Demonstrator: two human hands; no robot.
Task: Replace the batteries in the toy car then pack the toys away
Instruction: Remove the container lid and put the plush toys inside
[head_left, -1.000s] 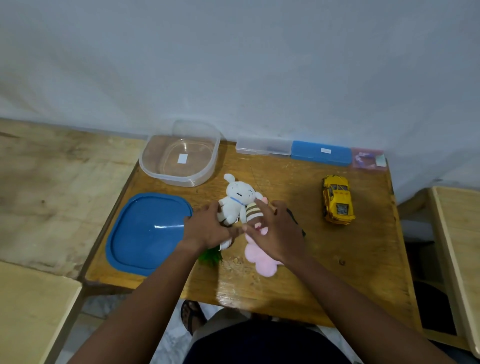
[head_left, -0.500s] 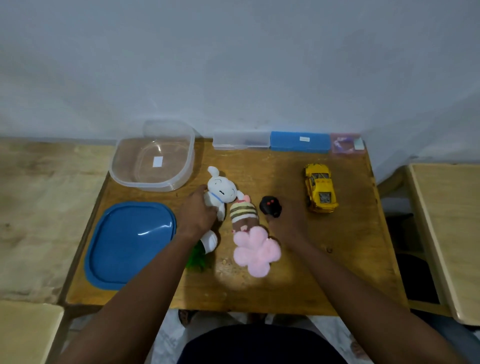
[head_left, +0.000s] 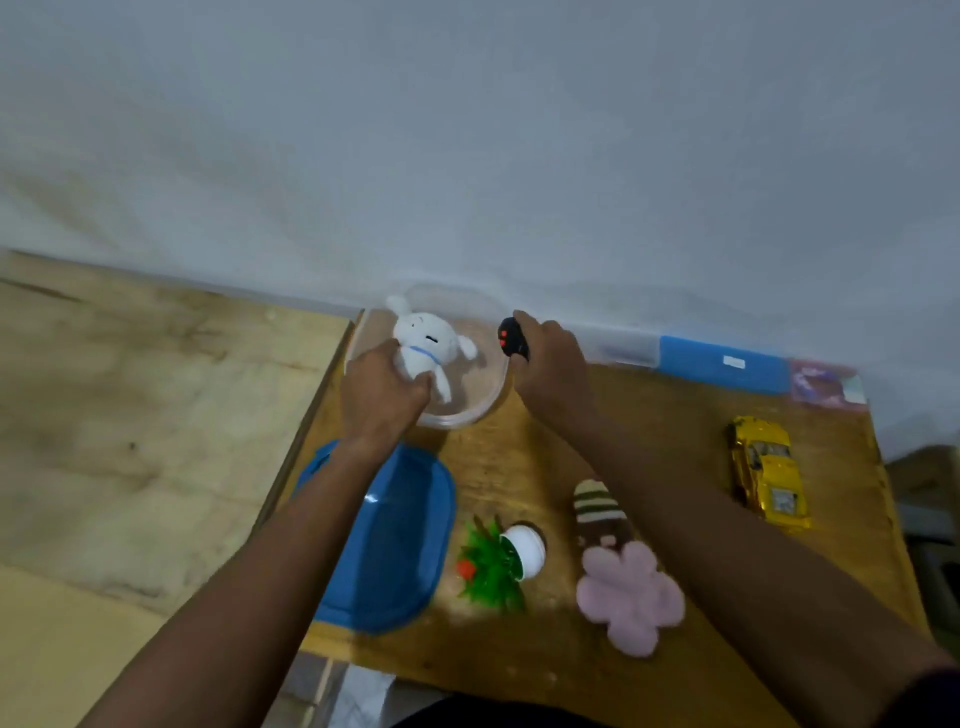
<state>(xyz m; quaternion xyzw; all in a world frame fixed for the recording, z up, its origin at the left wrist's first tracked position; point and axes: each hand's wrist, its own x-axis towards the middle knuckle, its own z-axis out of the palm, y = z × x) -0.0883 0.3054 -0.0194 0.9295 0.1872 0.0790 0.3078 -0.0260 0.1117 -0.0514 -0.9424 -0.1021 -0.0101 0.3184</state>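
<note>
A yellow toy car (head_left: 769, 470) stands on its wheels on a wooden table (head_left: 675, 415), well to the right of a clear plastic tub (head_left: 467, 410) and nearer the person than the tub is. No hand touches the car.

The tub sits at the table's far left corner, against a pale wall. The left hand (head_left: 382, 395) is over the tub, fingers curled round the body of a white plush rabbit (head_left: 423, 345), whose head and ears lie inside the tub's outline; whether the rabbit touches the bottom is unclear. The right hand (head_left: 553, 364) is at the tub's right rim, fingers wrapped round a small black remote (head_left: 511, 338) with red buttons, which pokes out above the knuckles.

Just in front of the tub, towards the person, lies a blue lid (head_left: 395, 545), partly hidden by the left forearm. Further from the tub, right of the lid, a little toy plant (head_left: 498, 564) in a white pot lies on its side. Right of that is a striped soft toy (head_left: 600, 512), touching a pink flower-shaped plush (head_left: 631, 597).

To the right of the tub, along the wall, a clear box (head_left: 621, 348), a blue box (head_left: 722, 364) and a pink packet (head_left: 826, 384) sit in a row.
</note>
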